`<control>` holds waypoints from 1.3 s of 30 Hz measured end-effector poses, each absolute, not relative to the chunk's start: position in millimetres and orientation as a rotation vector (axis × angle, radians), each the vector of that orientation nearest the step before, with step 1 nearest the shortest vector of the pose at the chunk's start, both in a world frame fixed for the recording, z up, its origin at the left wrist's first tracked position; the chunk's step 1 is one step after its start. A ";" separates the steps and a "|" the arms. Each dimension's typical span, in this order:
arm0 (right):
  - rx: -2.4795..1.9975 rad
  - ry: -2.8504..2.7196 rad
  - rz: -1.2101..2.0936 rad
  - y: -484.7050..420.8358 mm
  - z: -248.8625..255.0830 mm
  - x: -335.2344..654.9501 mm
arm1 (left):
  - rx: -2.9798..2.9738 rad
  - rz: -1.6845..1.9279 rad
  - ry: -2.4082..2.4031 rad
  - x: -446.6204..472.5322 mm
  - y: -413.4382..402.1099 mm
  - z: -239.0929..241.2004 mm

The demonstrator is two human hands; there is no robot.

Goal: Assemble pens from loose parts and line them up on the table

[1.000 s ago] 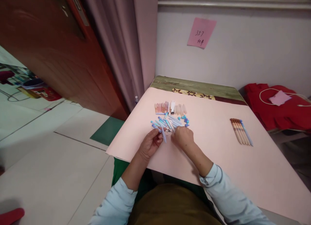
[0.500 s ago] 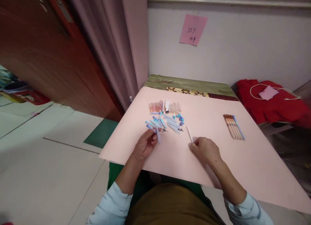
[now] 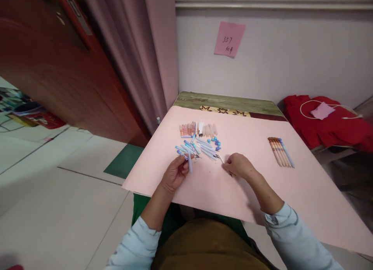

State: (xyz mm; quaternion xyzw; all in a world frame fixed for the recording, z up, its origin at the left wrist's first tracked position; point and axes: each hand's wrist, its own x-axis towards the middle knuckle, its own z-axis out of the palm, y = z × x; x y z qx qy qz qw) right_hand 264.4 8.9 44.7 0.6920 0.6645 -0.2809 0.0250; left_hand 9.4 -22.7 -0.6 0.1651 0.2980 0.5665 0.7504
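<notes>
A heap of blue pen parts [image 3: 201, 146] lies on the pink sheet [image 3: 250, 184] that covers the table. My left hand [image 3: 175, 174] is closed on a pale blue pen barrel [image 3: 190, 162] at the heap's near left edge. My right hand [image 3: 239, 165] is closed on a thin white refill [image 3: 220, 158], whose tip points toward the heap. Behind the heap, a row of orange and clear pen pieces [image 3: 198, 129] lies side by side.
A bundle of finished brown pens with one blue pen [image 3: 280, 151] lies at the right of the sheet. The green table top [image 3: 227, 102] meets the wall, which bears a pink note [image 3: 229, 39]. Red cloth with a white cable [image 3: 326, 118] is at right.
My right hand drew a white refill out of the heap to the right, then came back left toward the heap with it. My left hand kept its hold on the blue barrel.
</notes>
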 end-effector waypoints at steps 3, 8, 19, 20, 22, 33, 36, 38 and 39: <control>2.316 2.162 -0.745 6.6 46.0 269.6 | 0.354 1.232 0.648 9.8 -23.1 0.3; 2.535 2.394 -1.723 14.8 66.2 254.6 | 0.371 1.211 0.656 10.8 -23.5 4.7; 2.218 2.064 -2.673 48.3 52.0 165.9 | 0.449 1.096 0.636 7.1 -24.1 2.7; 2.194 2.074 -2.666 48.5 50.4 164.9 | 0.451 1.091 0.635 6.9 -23.7 2.0; 2.154 2.104 -2.643 48.3 48.8 164.8 | 0.450 1.091 0.634 6.6 -23.1 0.9; 1.912 2.167 -2.501 47.3 49.0 168.1 | 0.465 1.067 0.640 7.1 -23.5 1.9; 1.874 2.166 -2.528 48.2 49.8 169.5 | 0.486 1.064 0.647 7.5 -24.2 3.2; 1.875 2.151 -2.544 47.8 49.6 170.3 | 0.498 1.063 0.646 7.6 -24.6 3.7; 1.875 2.144 -2.550 47.2 49.1 170.6 | 0.504 1.063 0.645 7.7 -24.8 3.9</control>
